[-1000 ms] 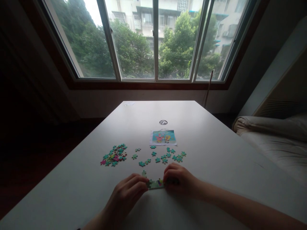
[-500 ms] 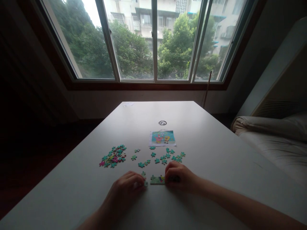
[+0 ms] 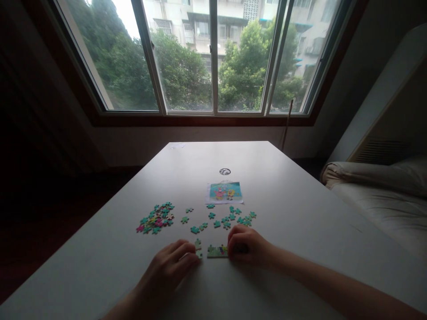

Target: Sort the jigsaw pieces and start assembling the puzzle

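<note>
On the white table (image 3: 293, 209) my right hand (image 3: 248, 246) is curled over the right end of a short strip of joined puzzle pieces (image 3: 217, 251) and presses on it. Just left of the strip, my left hand (image 3: 168, 269) pinches a single small piece (image 3: 199, 255) at its fingertips, a small gap away from the strip. Another loose piece (image 3: 198, 243) lies just beyond the fingers. Loose teal pieces (image 3: 230, 218) are scattered ahead of my hands.
A heap of mixed coloured pieces (image 3: 155, 218) lies to the left. A small reference picture (image 3: 224, 192) lies further back, with a round cable port (image 3: 224, 171) behind it. A cushioned seat (image 3: 380, 186) stands to the right, a wide window (image 3: 213, 53) ahead.
My left hand has drawn back to the left with a single piece, opening a gap to the joined strip. My right hand has stayed on the strip's right end.
</note>
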Action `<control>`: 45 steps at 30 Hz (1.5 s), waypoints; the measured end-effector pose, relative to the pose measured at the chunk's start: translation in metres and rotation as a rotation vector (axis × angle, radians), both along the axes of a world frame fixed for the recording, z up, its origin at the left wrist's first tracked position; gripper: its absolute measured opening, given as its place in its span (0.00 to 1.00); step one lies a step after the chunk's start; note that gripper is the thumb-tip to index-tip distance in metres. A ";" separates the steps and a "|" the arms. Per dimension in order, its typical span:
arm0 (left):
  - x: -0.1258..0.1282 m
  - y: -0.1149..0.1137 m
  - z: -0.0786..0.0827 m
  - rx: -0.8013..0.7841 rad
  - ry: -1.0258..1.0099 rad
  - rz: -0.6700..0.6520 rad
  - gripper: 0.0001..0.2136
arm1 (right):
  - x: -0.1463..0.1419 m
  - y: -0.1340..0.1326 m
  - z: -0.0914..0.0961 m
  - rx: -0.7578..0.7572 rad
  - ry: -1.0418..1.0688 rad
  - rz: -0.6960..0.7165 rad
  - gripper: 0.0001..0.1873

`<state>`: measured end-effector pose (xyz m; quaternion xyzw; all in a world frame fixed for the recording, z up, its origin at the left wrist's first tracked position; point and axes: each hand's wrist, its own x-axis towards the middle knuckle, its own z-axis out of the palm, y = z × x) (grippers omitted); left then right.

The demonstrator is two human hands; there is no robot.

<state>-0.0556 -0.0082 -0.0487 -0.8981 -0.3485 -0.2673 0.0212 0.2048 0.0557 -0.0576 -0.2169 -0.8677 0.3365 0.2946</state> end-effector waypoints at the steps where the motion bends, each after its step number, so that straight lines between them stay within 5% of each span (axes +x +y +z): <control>1: 0.001 0.000 0.000 0.024 0.009 -0.006 0.07 | 0.000 0.000 0.000 -0.001 0.003 0.000 0.05; 16: 0.005 -0.018 0.018 0.381 0.156 -0.158 0.14 | 0.000 -0.002 0.003 -0.026 0.002 -0.009 0.04; 20: 0.007 -0.013 0.018 0.319 0.102 -0.172 0.13 | 0.000 -0.001 0.002 -0.027 0.002 -0.005 0.03; 30: -0.004 0.001 0.003 -0.121 0.038 -0.148 0.10 | 0.001 0.000 -0.002 -0.025 -0.003 -0.004 0.03; 45: 0.005 -0.002 0.005 0.027 -0.081 0.001 0.08 | 0.001 -0.001 0.002 -0.022 -0.023 -0.004 0.04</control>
